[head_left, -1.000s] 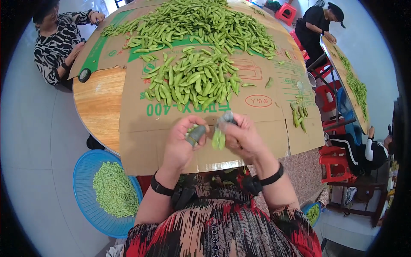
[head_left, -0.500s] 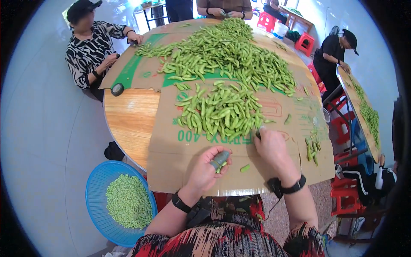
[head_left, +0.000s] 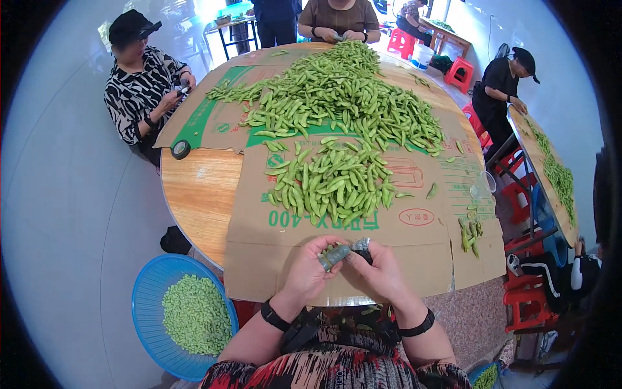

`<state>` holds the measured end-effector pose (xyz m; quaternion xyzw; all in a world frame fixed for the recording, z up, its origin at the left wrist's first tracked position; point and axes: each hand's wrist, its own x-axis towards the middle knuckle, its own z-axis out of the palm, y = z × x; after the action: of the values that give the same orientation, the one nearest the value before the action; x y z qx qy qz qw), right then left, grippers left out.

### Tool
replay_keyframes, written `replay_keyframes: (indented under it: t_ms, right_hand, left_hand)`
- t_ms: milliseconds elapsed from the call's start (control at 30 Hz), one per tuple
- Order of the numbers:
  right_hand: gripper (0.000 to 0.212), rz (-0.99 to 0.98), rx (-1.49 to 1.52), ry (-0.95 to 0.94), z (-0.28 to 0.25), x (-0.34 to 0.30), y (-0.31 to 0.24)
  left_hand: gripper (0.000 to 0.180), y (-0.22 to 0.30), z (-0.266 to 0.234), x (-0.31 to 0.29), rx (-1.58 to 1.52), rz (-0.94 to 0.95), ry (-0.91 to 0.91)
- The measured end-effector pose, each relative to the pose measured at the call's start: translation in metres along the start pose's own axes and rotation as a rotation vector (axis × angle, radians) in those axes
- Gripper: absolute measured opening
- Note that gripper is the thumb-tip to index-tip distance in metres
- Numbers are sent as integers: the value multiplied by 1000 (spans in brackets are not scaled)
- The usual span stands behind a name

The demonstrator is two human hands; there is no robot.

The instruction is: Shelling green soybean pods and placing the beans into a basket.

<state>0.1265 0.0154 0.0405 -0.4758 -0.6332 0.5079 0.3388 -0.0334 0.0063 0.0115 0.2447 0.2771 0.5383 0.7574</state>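
My left hand (head_left: 307, 272) and my right hand (head_left: 381, 271) meet above the near edge of the cardboard (head_left: 414, 259). The left fingers are curled, and grey-green wrapping covers the thumb. A bit of green shows between that thumb and the fingers, too small to make out. My right fingers are pinched together against the left thumb's tip, with grey wrapping on a finger; whatever they hold is hidden. Just beyond my hands lies a small heap of green soybean pods (head_left: 334, 181), with a much larger pile of pods (head_left: 350, 91) behind it.
A blue basket (head_left: 146, 330) of shelled green beans stands low at the left. A tape roll (head_left: 181, 150) lies on the table's left side. Several pods (head_left: 472, 235) and a clear cup (head_left: 484, 183) are at the right. Co-workers sit left and opposite; others work at a second table (head_left: 518, 126).
My right hand has come back from the small pod heap to meet my left hand. The loose green piece near the left hand no longer shows. The co-worker at left has drawn both hands together.
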Motion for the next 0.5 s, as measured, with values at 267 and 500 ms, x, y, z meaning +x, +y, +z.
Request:
replay_keyframes:
  t_ms: [267,500]
  right_hand:
    - [18,291,535,-293,-9,-5,-5]
    - [16,359,674,-321,-7,-9,4]
  left_hand:
    - [17,-10,-3,1,145,152,114]
    - [21,-16,-3,-6,239,193,97]
